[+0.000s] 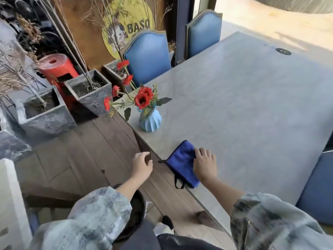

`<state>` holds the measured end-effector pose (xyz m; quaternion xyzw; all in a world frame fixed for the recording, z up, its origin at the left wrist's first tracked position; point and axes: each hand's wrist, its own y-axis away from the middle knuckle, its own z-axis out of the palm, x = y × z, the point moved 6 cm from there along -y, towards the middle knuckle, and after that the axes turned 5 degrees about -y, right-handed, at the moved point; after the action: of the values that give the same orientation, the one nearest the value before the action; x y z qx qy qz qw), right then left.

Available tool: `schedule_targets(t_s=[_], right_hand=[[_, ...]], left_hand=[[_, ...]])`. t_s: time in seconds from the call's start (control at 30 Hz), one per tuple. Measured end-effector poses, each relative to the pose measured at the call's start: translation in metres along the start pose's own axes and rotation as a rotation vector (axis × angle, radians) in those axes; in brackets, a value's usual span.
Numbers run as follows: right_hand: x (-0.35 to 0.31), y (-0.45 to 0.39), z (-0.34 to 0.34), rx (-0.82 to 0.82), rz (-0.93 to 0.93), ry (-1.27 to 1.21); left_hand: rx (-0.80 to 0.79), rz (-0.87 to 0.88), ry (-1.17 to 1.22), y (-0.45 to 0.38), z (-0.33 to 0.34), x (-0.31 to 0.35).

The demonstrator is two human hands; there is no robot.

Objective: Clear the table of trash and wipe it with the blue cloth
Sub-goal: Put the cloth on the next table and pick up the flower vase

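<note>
Where the grey stone table (252, 105) meets its near-left edge, the blue cloth (182, 163) lies folded, one corner and a black hanging loop (178, 183) overhanging the rim. Right hand (205, 164): palm down, fingers spread flat on the cloth's right side, not clenched. Left hand (141, 165): off the table over the wooden floor (100, 150), open, fingers loosely curled, holding nothing. Blue vase (150, 121) with red flowers (143, 98): upright near the same edge, beyond the cloth. Tabletop to the right: broad and bare.
</note>
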<state>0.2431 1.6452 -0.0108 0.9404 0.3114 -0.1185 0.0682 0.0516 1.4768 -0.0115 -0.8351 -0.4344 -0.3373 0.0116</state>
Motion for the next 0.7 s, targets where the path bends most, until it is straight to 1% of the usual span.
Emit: schedule_targets(t_s=[0.07,0.17,0.33,0.4,0.47,0.6,0.7], right_hand=[[-0.002,0.0,0.006,-0.004,0.01,0.047],[-0.019,-0.014,0.005,0.017,-0.025,0.028],[-0.083,-0.054,-0.006,-0.025,-0.228,-0.079],[-0.106,-0.072,-0.006,-0.07,-0.248,-0.166],[-0.12,-0.091,-0.003,-0.099,-0.196,-0.295],[-0.143,-0.119,0.002,-0.097,-0.15,-0.579],[-0.159,-0.132,0.01,-0.104,-0.123,-0.68]], left_hand=[[-0.007,-0.001,-0.001,-0.005,0.002,-0.003],[0.004,0.004,0.008,-0.017,-0.002,-0.006],[0.032,0.023,-0.022,-0.049,-0.021,-0.003],[0.048,0.019,-0.026,-0.063,-0.03,-0.003],[0.058,0.006,-0.043,-0.077,-0.037,-0.004],[0.035,-0.023,-0.07,-0.094,-0.041,-0.009],[-0.004,-0.026,-0.119,-0.1,-0.038,-0.016]])
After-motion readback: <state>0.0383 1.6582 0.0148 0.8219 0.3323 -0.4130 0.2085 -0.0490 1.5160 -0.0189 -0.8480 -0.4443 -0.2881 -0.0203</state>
